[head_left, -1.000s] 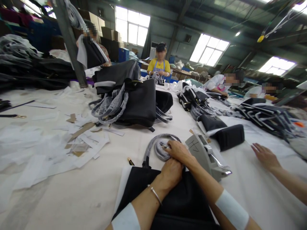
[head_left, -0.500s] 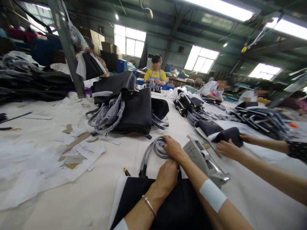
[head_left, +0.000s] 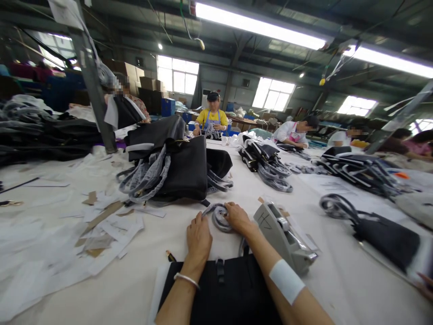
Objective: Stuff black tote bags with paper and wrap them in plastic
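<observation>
Strap (head_left: 219,222), coiled on the table (head_left: 111,289) just beyond the bag (head_left: 233,289): left hand (head_left: 199,237) has swung across to the strap's outer bend, right hand (head_left: 237,220) stays opposite! Both flank it now; whether fingers clamp, can't tell.

From where I'm standing: mixed light, dim up top, bright on the counter (head_left: 118,284). Two fluorescent tubes (head_left: 260,27) overhead, clipped to white; windows (head_left: 178,76) at the back blown out too. Roof (head_left: 365,22) sits dark, little detail. Shadows on the counter soft. Black handbag (head_left: 233,289) up front goes near-solid dark; specular glint on the tape dispenser (head_left: 282,239). Left hand (head_left: 199,239) and right hand (head_left: 238,220) reasonably crisp. Smearing at the right edge, worst on a co-worker's hand (head_left: 425,284); left-edge papers (head_left: 23,239) stretched and mushy. Wide-angle lean on the post (head_left: 93,90). Far background soft.
</observation>
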Tool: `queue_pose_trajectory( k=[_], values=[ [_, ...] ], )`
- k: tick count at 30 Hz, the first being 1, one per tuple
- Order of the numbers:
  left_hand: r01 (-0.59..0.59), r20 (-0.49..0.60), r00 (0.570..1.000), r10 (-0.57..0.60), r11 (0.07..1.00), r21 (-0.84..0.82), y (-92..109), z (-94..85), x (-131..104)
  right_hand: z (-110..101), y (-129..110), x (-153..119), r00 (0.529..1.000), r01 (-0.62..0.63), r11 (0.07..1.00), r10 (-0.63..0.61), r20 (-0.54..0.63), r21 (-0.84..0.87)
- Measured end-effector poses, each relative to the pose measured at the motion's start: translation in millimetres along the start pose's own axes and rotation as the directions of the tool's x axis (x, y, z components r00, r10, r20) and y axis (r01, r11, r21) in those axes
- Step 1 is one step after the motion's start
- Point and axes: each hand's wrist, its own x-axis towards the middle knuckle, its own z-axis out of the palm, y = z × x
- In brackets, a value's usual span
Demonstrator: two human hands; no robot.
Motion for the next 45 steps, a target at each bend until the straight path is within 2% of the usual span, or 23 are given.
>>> queue_pose_trajectory(
  k=[5,12,19,27,33,40,45],
  values=[
    [0.025,-0.013,1.0,-0.026,0.998,-0.062,-8.2,-8.0,4.0,8.2,-1.0,-5.1,0.999,-0.014,0.999,0.016,-0.042,0.034],
    [0.088,-0.115,0.989,-0.093,0.995,-0.048,-6.6,-14.6,5.3,13.1,0.8,-14.6,0.985,0.02,0.991,0.003,-0.172,0.13],
    [0.059,-0.062,0.996,-0.061,0.998,-0.032,-9.2,-6.3,9.8,16.2,3.8,-9.8,0.973,-0.005,0.991,0.036,-0.23,0.132],
    [0.052,0.005,0.999,-0.052,0.998,-0.038,-12.2,2.1,10.9,18.8,4.9,-3.3,0.961,0.191,0.973,-0.158,-0.229,0.13],
    [0.076,-0.03,0.997,-0.077,0.997,-0.022,-12.8,-2.4,9.2,17.3,3.1,-4.4,0.955,0.143,0.981,-0.103,-0.279,0.128],
    [0.069,-0.04,0.997,-0.069,0.998,-0.016,-13.8,3.6,11.0,15.6,1.5,-1.4,0.984,0.067,0.995,-0.053,-0.17,0.076],
    [0.047,-0.001,0.999,-0.047,0.998,0.03,-14.8,-1.3,10.4,9.5,3.4,-3.9,0.993,0.085,0.995,-0.081,-0.081,0.048]
  ],
)
